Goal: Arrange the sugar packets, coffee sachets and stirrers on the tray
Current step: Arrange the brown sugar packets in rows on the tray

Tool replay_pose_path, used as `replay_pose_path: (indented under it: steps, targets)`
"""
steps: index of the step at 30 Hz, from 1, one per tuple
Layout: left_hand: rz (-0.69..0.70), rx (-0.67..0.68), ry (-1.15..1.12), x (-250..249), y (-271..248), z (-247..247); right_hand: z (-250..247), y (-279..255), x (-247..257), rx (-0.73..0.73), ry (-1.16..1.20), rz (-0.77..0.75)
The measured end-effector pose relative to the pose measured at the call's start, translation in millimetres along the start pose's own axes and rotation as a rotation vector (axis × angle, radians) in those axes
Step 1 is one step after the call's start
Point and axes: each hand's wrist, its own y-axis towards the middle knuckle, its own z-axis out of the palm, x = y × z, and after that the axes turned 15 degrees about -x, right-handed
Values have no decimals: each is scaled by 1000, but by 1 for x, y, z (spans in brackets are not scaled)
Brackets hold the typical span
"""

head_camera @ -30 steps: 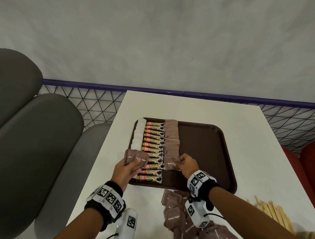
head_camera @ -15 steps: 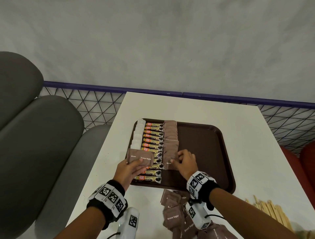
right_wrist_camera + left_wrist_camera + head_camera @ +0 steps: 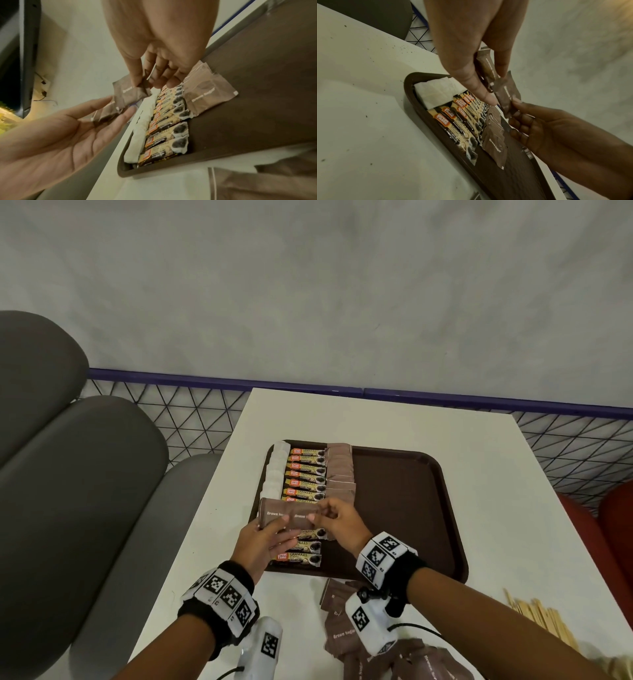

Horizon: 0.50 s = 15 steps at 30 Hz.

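Right hand (image 3: 337, 520) pinches one sugar packet (image 3: 301, 517) off the left hand's (image 3: 262, 542) stack (image 3: 274, 512); light, limp, probably slippery; best gripped by its edge.

On the table (image 3: 394, 422) the tray (image 3: 411, 508) is set, slightly left of centre. Along the tray's left edge a column of white packets (image 3: 275, 470) is laid, with the row of coffee sachets (image 3: 306, 472) just to its right and a column of brown sugar packets (image 3: 339, 470) right of that. Above the tray's near-left part a few sugar packets (image 3: 277, 513) are held between both hands. In front of the tray loose sugar packets (image 3: 339, 635) are piled; to the near right, stirrers (image 3: 537, 618) are heaped.
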Motion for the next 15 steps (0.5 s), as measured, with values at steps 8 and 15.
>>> replay_pose_path:
  steps: [8, 15]
  targets:
    - [-11, -137, 10, -1, 6, -7, -49, 17, -21, -291, -169, 94]
    - [31, -124, 49, 1, 7, -10, -50, 6, -41, -167, -325, 130]
